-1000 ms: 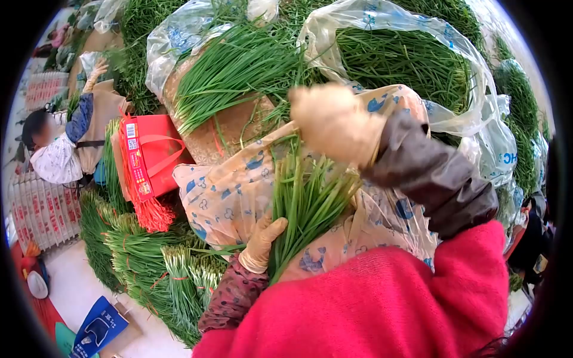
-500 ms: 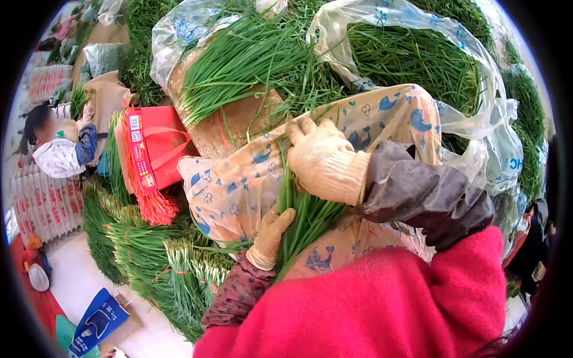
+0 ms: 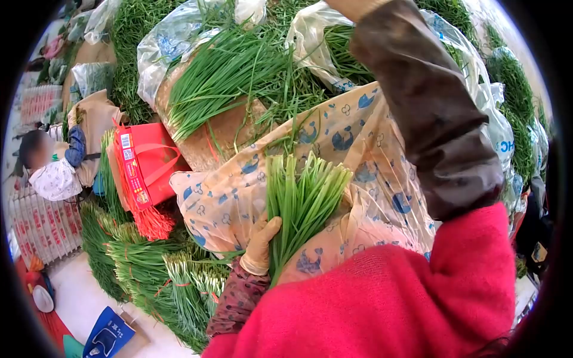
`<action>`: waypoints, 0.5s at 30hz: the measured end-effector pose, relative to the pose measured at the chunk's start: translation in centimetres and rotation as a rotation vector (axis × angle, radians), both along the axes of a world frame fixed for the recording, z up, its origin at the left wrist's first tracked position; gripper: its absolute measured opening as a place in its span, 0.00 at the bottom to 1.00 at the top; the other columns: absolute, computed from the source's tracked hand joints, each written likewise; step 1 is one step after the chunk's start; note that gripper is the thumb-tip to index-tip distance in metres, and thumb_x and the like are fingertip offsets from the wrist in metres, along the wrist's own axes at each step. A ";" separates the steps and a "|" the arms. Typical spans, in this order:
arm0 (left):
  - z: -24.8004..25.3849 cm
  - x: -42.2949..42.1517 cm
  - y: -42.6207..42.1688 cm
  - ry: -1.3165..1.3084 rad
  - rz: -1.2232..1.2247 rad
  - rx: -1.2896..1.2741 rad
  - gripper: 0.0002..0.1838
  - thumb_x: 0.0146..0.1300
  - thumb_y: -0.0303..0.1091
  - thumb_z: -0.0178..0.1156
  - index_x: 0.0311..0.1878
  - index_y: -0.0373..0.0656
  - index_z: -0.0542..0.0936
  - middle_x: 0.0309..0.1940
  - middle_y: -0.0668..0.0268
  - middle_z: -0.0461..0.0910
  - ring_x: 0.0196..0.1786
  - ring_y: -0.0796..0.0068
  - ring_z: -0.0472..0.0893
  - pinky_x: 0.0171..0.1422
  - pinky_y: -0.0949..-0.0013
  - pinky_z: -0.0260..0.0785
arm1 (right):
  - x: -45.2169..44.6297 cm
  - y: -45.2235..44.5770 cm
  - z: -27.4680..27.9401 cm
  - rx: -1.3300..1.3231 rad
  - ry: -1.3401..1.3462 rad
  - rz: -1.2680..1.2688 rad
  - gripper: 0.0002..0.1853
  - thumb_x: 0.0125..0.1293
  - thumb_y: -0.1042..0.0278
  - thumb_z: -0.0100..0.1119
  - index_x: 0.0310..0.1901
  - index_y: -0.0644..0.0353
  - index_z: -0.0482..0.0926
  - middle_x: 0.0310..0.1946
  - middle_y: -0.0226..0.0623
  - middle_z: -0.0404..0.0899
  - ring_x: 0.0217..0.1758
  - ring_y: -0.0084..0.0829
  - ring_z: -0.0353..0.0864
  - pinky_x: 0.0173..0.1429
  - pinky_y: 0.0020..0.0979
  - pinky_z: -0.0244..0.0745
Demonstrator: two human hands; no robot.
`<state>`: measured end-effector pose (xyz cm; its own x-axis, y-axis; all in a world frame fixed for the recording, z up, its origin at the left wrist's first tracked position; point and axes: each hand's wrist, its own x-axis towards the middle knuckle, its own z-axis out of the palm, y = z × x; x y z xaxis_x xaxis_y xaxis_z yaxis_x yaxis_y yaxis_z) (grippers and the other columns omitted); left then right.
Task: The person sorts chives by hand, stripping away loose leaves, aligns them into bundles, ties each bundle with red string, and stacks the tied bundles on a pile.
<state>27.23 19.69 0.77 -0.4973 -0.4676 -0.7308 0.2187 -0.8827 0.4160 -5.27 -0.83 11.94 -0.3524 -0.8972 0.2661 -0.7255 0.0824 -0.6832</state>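
My left hand (image 3: pixel 261 243), in a pale glove, is closed around a bunch of green garlic chives (image 3: pixel 307 200). The cut pale ends fan out toward the top, above my lap. Under the bunch lies a beige apron (image 3: pixel 224 206) printed with blue whales. My right hand (image 3: pixel 352 6) is stretched far forward to the top edge of the view. Only its gloved wrist part shows there; the fingers are out of frame. Near it is an open clear plastic bag (image 3: pixel 307 45) with more chives inside.
Loose chives (image 3: pixel 230 74) lie on a brown board (image 3: pixel 233 128) ahead. A red box (image 3: pixel 152 161) holding red ties (image 3: pixel 156 224) stands at the left, above several tied chive bundles (image 3: pixel 140 253). Another person (image 3: pixel 54 170) sits at the far left. A blue bag (image 3: pixel 107 334) lies on the floor.
My right hand has left the bunch and reached forward to the top of the view. My left hand keeps its hold, and the bunch's pale ends are now uncovered.
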 end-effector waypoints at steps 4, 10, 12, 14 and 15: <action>0.7 0.6 0.4 -0.023 0.073 -0.019 0.25 0.65 0.38 0.61 0.61 0.35 0.72 0.50 0.57 0.80 0.49 0.67 0.82 0.54 0.65 0.76 | -2.6 5.6 -6.4 0.209 -0.265 0.414 0.45 0.57 0.64 0.68 0.73 0.62 0.52 0.59 0.52 0.75 0.61 0.46 0.76 0.59 0.38 0.77; 3.0 0.8 0.6 -0.015 0.179 -0.129 0.32 0.60 0.44 0.66 0.61 0.31 0.71 0.52 0.56 0.80 0.51 0.65 0.81 0.57 0.64 0.75 | 2.7 18.9 -12.2 0.576 -1.411 0.630 0.70 0.42 0.30 0.71 0.76 0.53 0.36 0.72 0.59 0.54 0.76 0.45 0.53 0.74 0.45 0.53; 3.1 0.8 0.6 0.008 0.168 -0.138 0.33 0.60 0.44 0.66 0.61 0.31 0.71 0.52 0.56 0.80 0.51 0.65 0.81 0.57 0.64 0.74 | 3.5 18.4 -11.8 0.461 -1.475 0.636 0.65 0.46 0.28 0.67 0.77 0.53 0.40 0.71 0.57 0.57 0.74 0.44 0.58 0.73 0.44 0.56; 3.1 0.7 0.8 0.037 0.136 -0.161 0.32 0.60 0.42 0.66 0.62 0.32 0.71 0.52 0.56 0.80 0.51 0.65 0.81 0.57 0.63 0.75 | 2.8 16.5 -11.3 0.643 -1.786 0.442 0.41 0.67 0.37 0.53 0.72 0.57 0.58 0.65 0.46 0.69 0.63 0.38 0.74 0.65 0.36 0.67; 2.9 0.7 0.8 0.054 0.116 -0.174 0.31 0.60 0.41 0.66 0.62 0.32 0.70 0.52 0.56 0.80 0.52 0.65 0.81 0.57 0.63 0.75 | 3.1 14.8 -9.0 0.821 -1.526 0.347 0.37 0.69 0.39 0.51 0.68 0.62 0.65 0.61 0.45 0.73 0.59 0.33 0.76 0.56 0.33 0.73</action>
